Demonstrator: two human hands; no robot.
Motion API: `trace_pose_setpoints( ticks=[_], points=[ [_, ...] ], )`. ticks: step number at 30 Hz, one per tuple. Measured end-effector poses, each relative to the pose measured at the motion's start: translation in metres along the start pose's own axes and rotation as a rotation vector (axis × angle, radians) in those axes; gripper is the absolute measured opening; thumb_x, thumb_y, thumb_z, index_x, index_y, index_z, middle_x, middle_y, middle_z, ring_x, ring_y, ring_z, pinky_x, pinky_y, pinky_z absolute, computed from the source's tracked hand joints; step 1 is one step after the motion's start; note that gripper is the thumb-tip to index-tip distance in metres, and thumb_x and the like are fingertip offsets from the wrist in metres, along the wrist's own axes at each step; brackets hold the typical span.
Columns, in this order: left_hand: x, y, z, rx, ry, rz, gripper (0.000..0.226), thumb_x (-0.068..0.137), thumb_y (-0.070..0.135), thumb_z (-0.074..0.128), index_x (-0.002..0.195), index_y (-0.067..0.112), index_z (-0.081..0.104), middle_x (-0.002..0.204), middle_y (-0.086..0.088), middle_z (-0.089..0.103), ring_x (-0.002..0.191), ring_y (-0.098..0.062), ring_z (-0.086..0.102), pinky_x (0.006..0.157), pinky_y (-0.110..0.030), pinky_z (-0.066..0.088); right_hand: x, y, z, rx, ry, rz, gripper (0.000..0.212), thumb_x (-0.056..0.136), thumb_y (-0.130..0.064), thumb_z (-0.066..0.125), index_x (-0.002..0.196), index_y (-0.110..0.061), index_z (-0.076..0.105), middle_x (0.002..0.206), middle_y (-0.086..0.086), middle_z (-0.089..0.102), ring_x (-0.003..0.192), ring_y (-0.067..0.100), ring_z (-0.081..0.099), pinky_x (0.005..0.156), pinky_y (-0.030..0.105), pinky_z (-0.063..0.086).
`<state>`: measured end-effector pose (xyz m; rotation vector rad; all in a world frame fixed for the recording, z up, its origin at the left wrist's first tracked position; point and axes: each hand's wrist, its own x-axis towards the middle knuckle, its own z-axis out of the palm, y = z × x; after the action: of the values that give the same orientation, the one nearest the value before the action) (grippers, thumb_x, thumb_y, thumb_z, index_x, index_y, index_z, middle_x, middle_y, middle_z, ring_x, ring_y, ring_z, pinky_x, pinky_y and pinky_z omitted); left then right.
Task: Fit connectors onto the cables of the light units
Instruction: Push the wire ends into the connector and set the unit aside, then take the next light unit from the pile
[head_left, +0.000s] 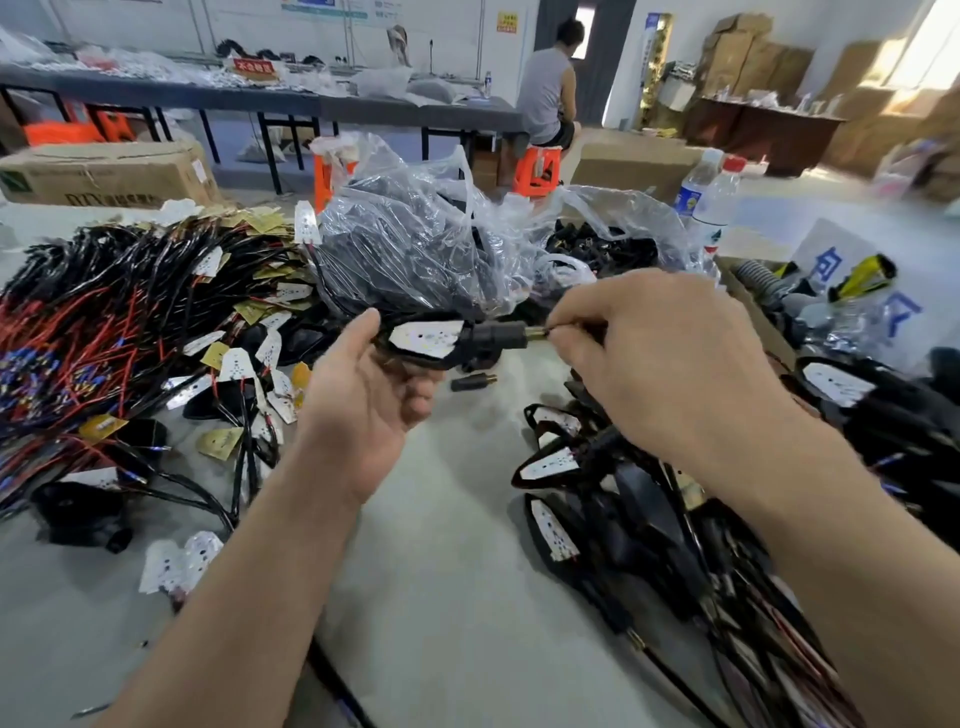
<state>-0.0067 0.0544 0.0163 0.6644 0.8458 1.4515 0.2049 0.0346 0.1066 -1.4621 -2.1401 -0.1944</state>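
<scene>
The black wedge-shaped light unit with a white LED board on its face (426, 340) was held above the pale grey table (457, 561), mid-view, its short black plastic stem (493, 338) pointing to the person's right. A brass sleeve (536, 333) stuck out of the stem's end. The left hand (363, 405) cupped the light unit from below, thumb curled over its pointed end and fingers wrapped underneath. The right hand (665, 353) pinched the outer end of the brass sleeve between thumb and fingertips. Whether a cable ran on behind those fingers could not be told.

The light unit looked light and rigid, with a smooth shell that might slip. The exposed board was probably best left untouched. The housing edges and the stem seemed the safe places to grip, and the small sleeve would likely need a firm fingertip pinch in line with the stem.

Just below lay a loose black connector with a brass tip (472, 383). To the left sprawled a heap of red and black wires with small boards (104, 322). Behind stood a clear plastic bag of black parts (415, 244), and to the right lay a pile of assembled black units (597, 493).
</scene>
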Motion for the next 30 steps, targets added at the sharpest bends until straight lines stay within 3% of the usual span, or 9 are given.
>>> trace_pose_setpoints(
  ticks=[3,6,10,12,15,18,21,24,30],
  points=[
    [-0.005,-0.005,0.034,-0.033,-0.188,-0.060,0.034,0.093,0.027,0.055,0.120,0.009,0.065,0.106,-0.011,0.075,0.091,-0.020,0.073,0.075,-0.030,0.060,-0.026,0.022,-0.009,-0.011,-0.058,0.142,0.015,0.094,-0.035,0.059,0.090,-0.031,0.073,0.075,-0.003,0.072,0.076,0.028,0.065,0.073,0.041,0.057],
    [-0.012,-0.027,0.061,0.109,-0.347,-0.146,0.053,0.082,0.015,0.063,0.135,0.019,0.058,0.136,0.000,0.067,0.127,-0.016,0.061,0.099,-0.038,0.054,-0.052,0.049,0.002,-0.039,-0.022,0.312,0.020,0.095,-0.028,0.056,0.086,-0.022,0.071,0.075,0.003,0.071,0.073,0.033,0.063,0.070,0.039,0.053],
    [-0.019,-0.064,0.063,0.782,-0.254,0.051,0.051,0.085,0.007,0.068,0.130,0.031,0.064,0.124,0.015,0.066,0.116,-0.004,0.061,0.094,-0.018,0.050,-0.077,0.081,0.026,-0.104,-0.036,0.507,0.019,0.096,-0.028,0.055,0.092,-0.022,0.072,0.086,0.010,0.072,0.084,0.039,0.063,0.071,0.040,0.046],
    [-0.020,-0.072,0.047,1.161,-0.397,0.094,0.073,0.074,0.014,0.074,0.141,0.035,0.054,0.125,0.022,0.058,0.102,0.005,0.058,0.083,-0.005,0.045,-0.083,0.089,0.036,-0.126,-0.030,0.537,0.016,0.094,-0.030,0.057,0.097,-0.025,0.073,0.087,0.008,0.073,0.087,0.037,0.064,0.071,0.038,0.044],
    [-0.021,-0.073,0.023,1.543,-0.535,-0.032,0.106,0.054,0.035,0.080,0.150,0.047,0.036,0.136,0.022,0.047,0.096,0.006,0.056,0.080,-0.013,0.048,-0.087,0.088,0.045,-0.102,0.092,0.390,0.015,0.084,-0.022,0.069,0.099,-0.023,0.071,0.087,0.001,0.072,0.094,0.029,0.060,0.077,0.037,0.046],
    [-0.020,-0.079,0.022,1.482,-0.361,0.028,0.093,0.049,0.048,0.079,0.135,0.057,0.046,0.116,0.020,0.066,0.092,0.001,0.065,0.085,-0.026,0.055,-0.087,0.077,0.060,-0.060,0.076,0.175,0.034,0.075,-0.010,0.075,0.109,-0.017,0.072,0.115,0.000,0.071,0.113,0.028,0.055,0.098,0.046,0.048],
    [-0.018,-0.090,0.028,1.361,-0.217,0.111,0.081,0.054,0.041,0.085,0.131,0.042,0.059,0.118,0.015,0.068,0.109,-0.010,0.064,0.097,-0.035,0.052,-0.084,0.062,0.077,-0.068,-0.009,0.074,0.039,0.075,-0.009,0.072,0.113,-0.014,0.072,0.135,0.004,0.064,0.126,0.030,0.051,0.108,0.046,0.039],
    [-0.010,-0.094,0.034,1.311,-0.171,0.168,0.067,0.065,0.022,0.086,0.128,0.033,0.064,0.119,0.009,0.069,0.108,-0.014,0.064,0.097,-0.035,0.051,-0.080,0.044,0.090,-0.055,-0.037,0.042,0.042,0.076,-0.013,0.060,0.116,-0.014,0.072,0.136,0.007,0.062,0.129,0.032,0.050,0.114,0.044,0.035],
    [0.003,-0.087,0.031,1.380,-0.030,0.279,0.046,0.084,0.009,0.062,0.126,0.027,0.065,0.127,0.002,0.064,0.117,-0.021,0.059,0.096,-0.030,0.045,-0.071,0.009,0.111,0.046,-0.179,-0.013,0.052,0.073,-0.022,0.051,0.123,-0.017,0.065,0.139,0.000,0.056,0.137,0.025,0.042,0.122,0.036,0.020]
  ],
)
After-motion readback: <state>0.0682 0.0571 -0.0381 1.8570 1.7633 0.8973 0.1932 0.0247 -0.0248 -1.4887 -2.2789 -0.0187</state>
